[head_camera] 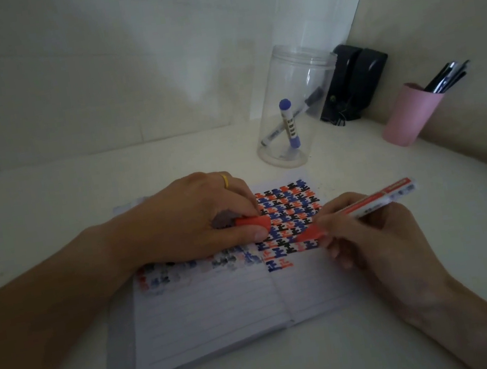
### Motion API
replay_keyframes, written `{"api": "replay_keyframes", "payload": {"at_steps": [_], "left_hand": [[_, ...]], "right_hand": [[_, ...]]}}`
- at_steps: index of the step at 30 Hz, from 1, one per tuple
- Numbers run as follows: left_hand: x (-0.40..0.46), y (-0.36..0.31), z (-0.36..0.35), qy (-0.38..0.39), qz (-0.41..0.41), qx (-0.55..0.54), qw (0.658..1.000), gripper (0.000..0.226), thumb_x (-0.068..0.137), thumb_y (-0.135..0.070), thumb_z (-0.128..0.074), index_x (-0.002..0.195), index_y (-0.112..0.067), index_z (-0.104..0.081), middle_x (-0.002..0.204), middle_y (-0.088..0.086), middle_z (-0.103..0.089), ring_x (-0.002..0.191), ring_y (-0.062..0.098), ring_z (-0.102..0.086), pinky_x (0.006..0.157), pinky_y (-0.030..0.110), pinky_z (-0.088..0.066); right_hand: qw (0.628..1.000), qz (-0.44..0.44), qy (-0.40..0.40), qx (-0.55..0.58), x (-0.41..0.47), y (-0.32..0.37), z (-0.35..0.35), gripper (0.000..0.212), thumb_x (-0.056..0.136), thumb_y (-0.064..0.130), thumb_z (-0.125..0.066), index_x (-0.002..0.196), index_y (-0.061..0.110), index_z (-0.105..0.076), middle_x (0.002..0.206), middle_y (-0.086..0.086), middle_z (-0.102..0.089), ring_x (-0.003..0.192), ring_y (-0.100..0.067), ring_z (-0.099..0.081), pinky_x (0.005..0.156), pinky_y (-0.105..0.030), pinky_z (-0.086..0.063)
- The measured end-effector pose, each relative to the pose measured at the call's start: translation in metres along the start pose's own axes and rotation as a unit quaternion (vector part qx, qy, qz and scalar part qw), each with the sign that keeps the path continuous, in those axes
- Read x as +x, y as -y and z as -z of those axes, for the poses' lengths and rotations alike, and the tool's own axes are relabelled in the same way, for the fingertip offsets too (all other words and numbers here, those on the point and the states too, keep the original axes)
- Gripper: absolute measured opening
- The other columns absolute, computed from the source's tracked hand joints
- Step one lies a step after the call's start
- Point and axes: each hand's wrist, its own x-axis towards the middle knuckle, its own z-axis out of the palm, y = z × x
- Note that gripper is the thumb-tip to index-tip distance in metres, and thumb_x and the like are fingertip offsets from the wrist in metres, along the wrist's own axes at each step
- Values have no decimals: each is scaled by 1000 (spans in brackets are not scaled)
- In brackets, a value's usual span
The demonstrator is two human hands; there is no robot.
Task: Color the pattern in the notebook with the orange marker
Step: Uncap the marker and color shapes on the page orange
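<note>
Two hands, right hand (366, 229) gripping marker (365, 205) (tilted)

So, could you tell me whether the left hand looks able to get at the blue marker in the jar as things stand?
Probably not readily: the left hand holds the orange cap and steadies the notebook, and the blue marker stands deep inside the tall clear jar.

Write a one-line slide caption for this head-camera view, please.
Right hand colors the notebook pattern with an orange marker; left hand holds its cap.
</note>
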Motion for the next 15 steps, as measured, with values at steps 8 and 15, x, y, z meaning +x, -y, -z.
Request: {"api": "replay_keyframes", "payload": {"at_steps": [8,15], "left_hand": [[-2,-4,2,-11,6,1,1000,31,93,-53,-61,107,-29,-77,112,-12,-72,102,1,-64,86,33,-55],[0,-6,0,-31,28,14,999,30,96,-47,-60,103,-22,-76,102,-10,-74,92,4,-67,81,28,-54]], "right_hand": [[992,-10,-71,108,75,30,1,6,86,7,-65,83,8,-70,60,0,-61,54,-11,-50,51,-24,-39],[983,-24,-29,179,81,-14,-7,10,84,0,-67,88,8,-71,66,-8,-62,57,-16,-53,48,-24,-40]]}}
